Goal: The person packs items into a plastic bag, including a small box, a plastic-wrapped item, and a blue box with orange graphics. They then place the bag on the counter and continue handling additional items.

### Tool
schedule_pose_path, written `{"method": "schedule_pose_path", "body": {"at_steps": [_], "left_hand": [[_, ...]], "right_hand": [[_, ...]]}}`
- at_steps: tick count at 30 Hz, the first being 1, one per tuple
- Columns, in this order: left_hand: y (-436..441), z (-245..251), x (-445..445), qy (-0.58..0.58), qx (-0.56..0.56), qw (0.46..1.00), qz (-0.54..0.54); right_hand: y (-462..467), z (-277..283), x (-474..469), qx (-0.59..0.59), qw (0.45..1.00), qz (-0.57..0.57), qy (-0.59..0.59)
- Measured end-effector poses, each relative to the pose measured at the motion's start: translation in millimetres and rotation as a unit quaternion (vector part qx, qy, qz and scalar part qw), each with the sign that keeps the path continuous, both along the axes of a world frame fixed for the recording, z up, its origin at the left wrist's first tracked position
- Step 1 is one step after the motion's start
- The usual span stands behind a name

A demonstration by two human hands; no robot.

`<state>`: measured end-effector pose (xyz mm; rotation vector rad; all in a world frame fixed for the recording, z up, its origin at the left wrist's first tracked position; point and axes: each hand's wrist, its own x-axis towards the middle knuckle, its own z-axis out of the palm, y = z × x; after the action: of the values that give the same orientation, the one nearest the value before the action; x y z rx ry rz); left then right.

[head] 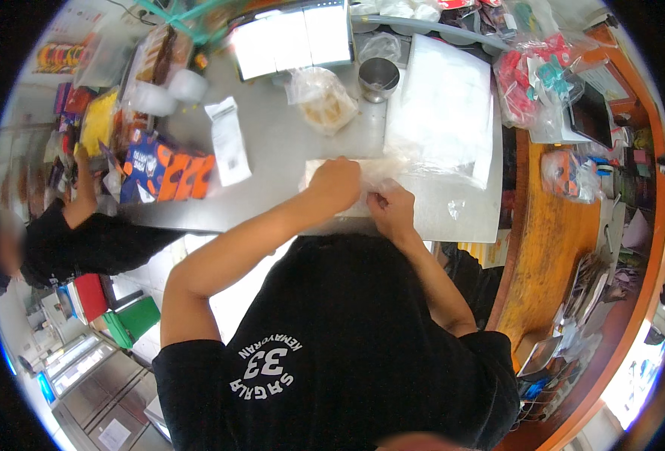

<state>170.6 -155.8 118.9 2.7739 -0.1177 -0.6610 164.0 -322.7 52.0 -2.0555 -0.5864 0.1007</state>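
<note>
My left hand and my right hand are close together at the near edge of a steel table. Both have their fingers closed on a clear plastic bag, which lies over a pale, flat item whose kind I cannot tell. Beyond my hands sits a knotted plastic bag with light brown food. A metal cup stands to its right, beside a stack of clear plastic bags. A long paper receipt lies farther left.
Blue and orange printed boxes stand at the table's left end. A co-worker in a black shirt reaches in there, near a yellow-filled container. A bright screen stands at the back. To the right runs a wooden counter.
</note>
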Motion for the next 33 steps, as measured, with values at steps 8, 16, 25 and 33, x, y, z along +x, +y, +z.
{"method": "schedule_pose_path", "body": {"at_steps": [8, 16, 25, 33], "left_hand": [[30.4, -20.7, -5.0, 0.23, -0.338, 0.85, 0.332], [28.4, -62.8, -48.9, -0.068, -0.201, 0.974, 0.078], [15.5, -80.3, -81.1, -0.17, -0.327, 0.916, 0.157], [24.6, -80.9, -75.6, -0.018, -0.585, 0.743, 0.325]], "right_hand": [[13.6, 13.0, 0.0, -0.072, 0.965, 0.195, -0.16], [8.6, 9.0, 16.8, 0.043, 0.977, 0.166, 0.123], [16.1, -2.8, 17.9, 0.129, 0.961, 0.064, 0.235], [19.6, 11.8, 14.4, 0.037, 0.985, 0.075, 0.148]]}}
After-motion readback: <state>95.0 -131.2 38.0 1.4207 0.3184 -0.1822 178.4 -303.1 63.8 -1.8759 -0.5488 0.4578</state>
